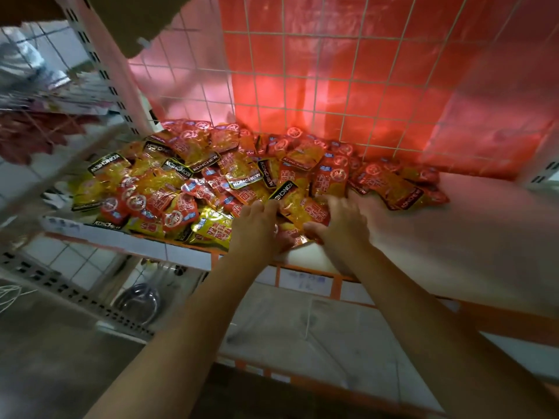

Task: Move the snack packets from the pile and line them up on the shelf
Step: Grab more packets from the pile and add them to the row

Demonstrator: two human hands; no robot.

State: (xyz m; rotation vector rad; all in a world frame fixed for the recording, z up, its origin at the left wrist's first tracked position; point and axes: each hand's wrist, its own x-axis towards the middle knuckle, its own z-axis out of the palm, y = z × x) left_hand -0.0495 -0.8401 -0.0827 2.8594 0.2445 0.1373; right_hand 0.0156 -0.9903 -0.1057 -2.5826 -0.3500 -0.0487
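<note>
Yellow packet (302,207) between both hands, long axis angled away-left.

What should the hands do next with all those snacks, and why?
Probably lift the few packets between the hands and carry them right. Both the left hand and the right hand are at the near edge of the pile, around some packets, and the right part of the shelf looks bare, with room to start a row.
</note>
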